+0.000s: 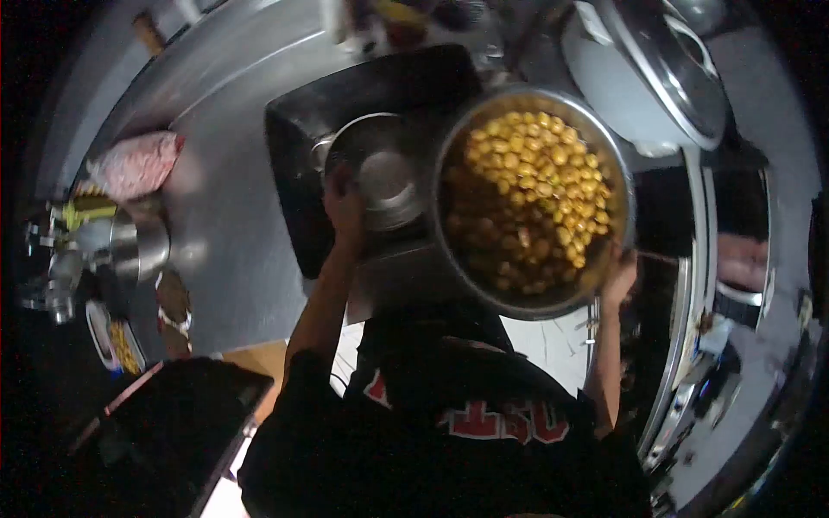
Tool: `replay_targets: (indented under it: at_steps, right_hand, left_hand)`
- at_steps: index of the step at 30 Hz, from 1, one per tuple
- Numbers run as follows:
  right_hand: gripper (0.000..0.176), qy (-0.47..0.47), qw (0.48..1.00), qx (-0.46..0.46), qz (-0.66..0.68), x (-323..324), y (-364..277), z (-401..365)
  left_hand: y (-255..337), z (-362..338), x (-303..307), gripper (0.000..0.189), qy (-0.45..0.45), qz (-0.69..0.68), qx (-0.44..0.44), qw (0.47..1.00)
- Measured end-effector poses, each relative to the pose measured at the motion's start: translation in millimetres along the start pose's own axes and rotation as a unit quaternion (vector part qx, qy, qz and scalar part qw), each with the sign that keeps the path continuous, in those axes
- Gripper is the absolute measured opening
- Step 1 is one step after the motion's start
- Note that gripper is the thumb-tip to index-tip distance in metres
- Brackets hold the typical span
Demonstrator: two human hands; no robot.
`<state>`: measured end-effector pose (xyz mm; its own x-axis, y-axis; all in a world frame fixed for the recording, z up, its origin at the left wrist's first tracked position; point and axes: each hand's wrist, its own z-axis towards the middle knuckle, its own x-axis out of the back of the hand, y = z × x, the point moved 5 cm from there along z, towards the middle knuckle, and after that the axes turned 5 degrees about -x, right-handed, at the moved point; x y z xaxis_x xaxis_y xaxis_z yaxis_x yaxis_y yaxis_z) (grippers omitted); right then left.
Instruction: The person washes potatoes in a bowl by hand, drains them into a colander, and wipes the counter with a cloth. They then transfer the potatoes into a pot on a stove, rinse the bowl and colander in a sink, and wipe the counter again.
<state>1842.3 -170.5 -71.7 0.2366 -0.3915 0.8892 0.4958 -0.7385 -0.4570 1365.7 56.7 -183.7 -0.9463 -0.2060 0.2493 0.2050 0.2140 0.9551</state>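
Observation:
A large round steel bowl (442,250) holds many small, glossy yellow rounded pieces (544,164), part of them in shadow. My right hand (617,278) grips the bowl's lower right rim, its thumb against the side and the other fingers hidden under the bowl. Left of it, a smaller round metal pot (393,177) sits in the black sink (289,177). My left hand (347,203) is at the pot's left rim, with its fingers curled over the edge. The pot's inside looks bare, with light shining off its bottom.
A steel counter (233,233) runs left of the sink, bearing a clear bag of pinkish food (138,162) and a metal container (141,246). A white pot with a glass lid (635,73) stands at the upper right. A dark flat panel (164,432) fills the lower left.

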Motion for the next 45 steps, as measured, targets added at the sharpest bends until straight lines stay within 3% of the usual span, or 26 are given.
replay_targets:
  at_steps: [2,3,4,5,6,8,9,10,11,12,15,17,21,24,27,28,30,33,34,36,38,40,42,43,44,45]
  right_hand:
    - [0.031,0.156,0.961,0.155,-0.17,31.4,-67.4,-27.6]
    - [0.033,0.159,0.967,0.185,-0.075,46.5,-92.9,-35.7]
    - [0.035,0.16,0.963,0.214,0.022,57.5,-105.5,-40.1]
    - [0.034,0.101,0.981,0.163,-0.02,48.6,-94.8,-32.2]
    - [0.034,-0.095,0.993,0.017,0.071,27.3,-69.0,-18.3]
    - [0.037,-0.208,0.968,0.123,0.064,4.1,-45.7,0.2]
    - [0.038,-0.245,0.955,0.157,0.064,0.1,-48.9,4.0]
    - [0.041,-0.3,0.925,-0.077,0.218,6.0,-78.7,-3.5]
    - [0.045,-0.332,0.819,-0.305,0.355,3.0,-89.8,-15.0]
    - [0.045,-0.33,0.817,-0.309,0.358,-20.4,-66.9,-4.7]
    - [0.053,-0.366,0.765,-0.334,0.411,-93.7,-8.9,12.9]
    - [0.06,-0.401,0.697,-0.384,0.454,-109.1,-15.4,2.8]
    - [0.067,-0.519,0.612,-0.249,0.542,-107.0,-66.5,-14.9]
    - [0.069,-0.548,0.626,-0.282,0.478,-91.1,-89.8,-15.8]
    - [0.07,-0.497,0.695,-0.275,0.441,-62.9,-98.3,-18.8]
    - [0.07,-0.494,0.718,-0.255,0.42,-48.1,-109.6,-20.2]
    - [0.068,-0.467,0.726,-0.275,0.424,-23.7,-131.7,-20.8]
    - [0.052,-0.388,0.795,-0.17,0.435,-1.0,-152.1,-7.4]
    - [0.046,-0.368,0.845,-0.06,0.384,10.2,-159.1,-1.4]
    - [0.044,-0.356,0.869,-0.121,0.322,31.4,-151.7,-0.3]
    - [0.046,-0.331,0.873,-0.132,0.333,36.6,-124.1,3.3]
    - [0.05,-0.365,0.855,-0.276,0.245,27.3,-82.7,-2.6]
    - [0.052,-0.385,0.802,-0.354,0.288,6.0,-69.7,-22.8]
    - [0.054,-0.403,0.741,-0.425,0.328,-10.2,-63.0,-37.4]
    - [0.054,-0.403,0.74,-0.427,0.329,-32.3,-53.4,-44.6]
    - [0.056,-0.411,0.687,-0.405,0.441,-60.8,-51.5,-49.7]
  left_hand:
    - [112.5,-39.8,-21.3,0.031,-0.073,-0.094,-0.12,0.986]
    - [153.9,-60.1,-35.3,0.03,-0.142,-0.193,-0.197,0.951]
    - [169.6,-75.5,-57.8,0.033,-0.248,-0.169,-0.123,0.946]
    - [174.9,-90.9,-77.8,0.037,-0.348,-0.139,-0.047,0.926]
    - [166.6,-97.0,-94.9,0.037,-0.357,-0.139,-0.048,0.923]
    - [122.0,-94.7,-131.5,0.044,-0.34,0.191,-0.127,0.912]
    - [111.9,-86.1,-145.4,0.044,-0.343,0.19,-0.13,0.91]
    - [98.7,-73.4,-157.6,0.047,-0.34,0.171,-0.068,0.922]
    - [90.2,-66.5,-164.3,0.049,-0.337,0.153,-0.005,0.929]
    - [96.8,-66.2,-168.9,0.049,-0.341,0.156,-0.006,0.927]
    - [100.4,-68.5,-180.7,0.045,-0.339,-0.01,0.242,0.909]
    - [98.5,-80.8,-193.7,0.041,-0.493,-0.09,0.361,0.786]
    - [112.4,-87.0,-206.8,0.039,-0.544,-0.071,0.347,0.761]
    - [141.6,-96.6,-198.5,0.039,-0.619,0.01,0.289,0.731]
    - [136.7,-89.5,-199.7,0.036,-0.665,0.013,0.159,0.73]
    - [147.8,-82.9,-210.2,0.035,-0.692,0.033,-0.082,0.717]
    - [174.9,-90.6,-212.6,0.034,-0.682,0.048,-0.317,0.658]
    - [203.5,-96.9,-219.5,0.032,-0.675,0.032,-0.113,0.729]
    - [205.5,-97.4,-222.4,0.032,-0.659,0.026,-0.059,0.749]
    - [228.9,-93.2,-206.4,0.038,-0.557,0.071,-0.55,0.618]
    - [220.8,-88.0,-179.6,0.041,-0.614,0.037,-0.38,0.69]
    - [175.9,-66.4,-157.3,0.036,-0.528,-0.067,0.109,0.84]
    - [75.5,-35.9,-162.0,0.037,-0.582,-0.045,0.017,0.811]
    - [67.7,-39.4,-163.2,0.037,-0.608,-0.033,-0.028,0.793]
    - [60.6,-43.3,-163.9,0.038,-0.629,-0.022,-0.074,0.774]
    - [84.9,-65.5,-165.7,0.04,-0.629,-0.096,0.065,0.769]
